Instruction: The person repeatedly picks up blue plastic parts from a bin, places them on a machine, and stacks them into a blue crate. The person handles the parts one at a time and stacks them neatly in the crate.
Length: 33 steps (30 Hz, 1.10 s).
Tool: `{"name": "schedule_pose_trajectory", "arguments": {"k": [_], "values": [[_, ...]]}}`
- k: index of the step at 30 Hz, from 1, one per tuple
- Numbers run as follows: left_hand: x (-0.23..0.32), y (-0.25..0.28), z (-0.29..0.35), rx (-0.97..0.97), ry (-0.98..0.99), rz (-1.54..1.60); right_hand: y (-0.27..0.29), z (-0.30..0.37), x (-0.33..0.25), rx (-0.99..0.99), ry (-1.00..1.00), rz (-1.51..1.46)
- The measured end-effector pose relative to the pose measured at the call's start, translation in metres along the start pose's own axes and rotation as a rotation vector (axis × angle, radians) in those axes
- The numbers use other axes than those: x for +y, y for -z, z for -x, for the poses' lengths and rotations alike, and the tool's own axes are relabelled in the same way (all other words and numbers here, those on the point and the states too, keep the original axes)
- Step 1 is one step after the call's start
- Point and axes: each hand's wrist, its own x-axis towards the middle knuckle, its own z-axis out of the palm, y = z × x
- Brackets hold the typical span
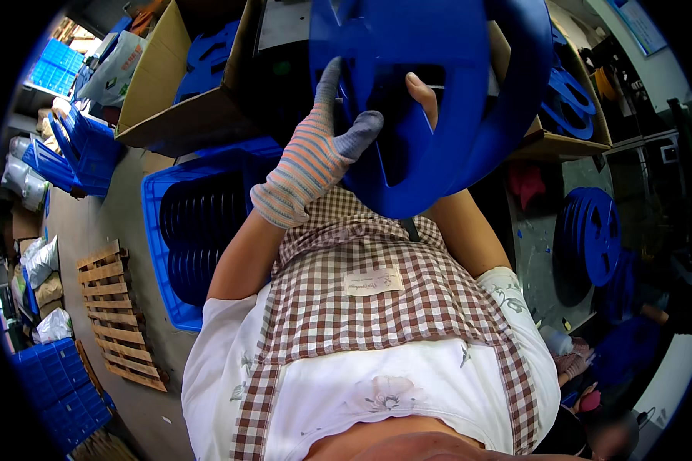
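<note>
A large blue plastic reel disc (407,31) with cut-out windows is raised in front of my chest, slightly blurred. Behind its right side curves a second blue rim (519,84). My left hand (315,154), in a striped knit glove with grey fingertips, is at the disc's left side. Its thumb and forefinger are spread apart over the disc; the other fingers are hidden. Bare, my right hand (424,98) reaches behind the disc and holds it, with a digit showing through a window. Most of that hand is covered by the disc.
A blue crate (155,253) with rows of dark discs stands left of me. Open cartons (150,96) holding blue parts flank the work spot. Stacked blue discs (592,234) stand at right. A wooden pallet (119,323) lies left; another person's gloved hand (577,359) shows lower right.
</note>
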Motion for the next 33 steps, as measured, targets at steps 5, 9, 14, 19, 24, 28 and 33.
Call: {"name": "schedule_pose_trajectory", "arguments": {"k": [5,9,14,19,24,28,33], "values": [[-0.015,0.007,-0.004,-0.014,-0.018,0.510,-0.011,-0.001,-0.015,-0.176,0.107,0.381],[-0.030,0.014,0.009,0.129,0.011,0.700,0.007,-0.002,-0.011,-0.055,0.263,0.694],[-0.064,0.009,0.006,0.053,-0.220,0.782,-0.021,0.001,-0.015,-0.222,0.168,0.518],[-0.032,0.008,0.013,0.035,-0.242,0.911,-0.023,0.000,-0.013,-0.207,0.166,0.597],[-0.036,0.009,0.010,0.067,-0.244,0.856,-0.028,0.002,-0.014,-0.198,0.068,0.488],[-0.035,0.011,0.012,0.078,-0.229,0.840,-0.014,-0.005,-0.005,-0.211,0.076,0.599],[-0.035,0.012,0.017,0.072,-0.198,0.813,0.003,-0.015,0.012,-0.215,0.221,0.635]]}}
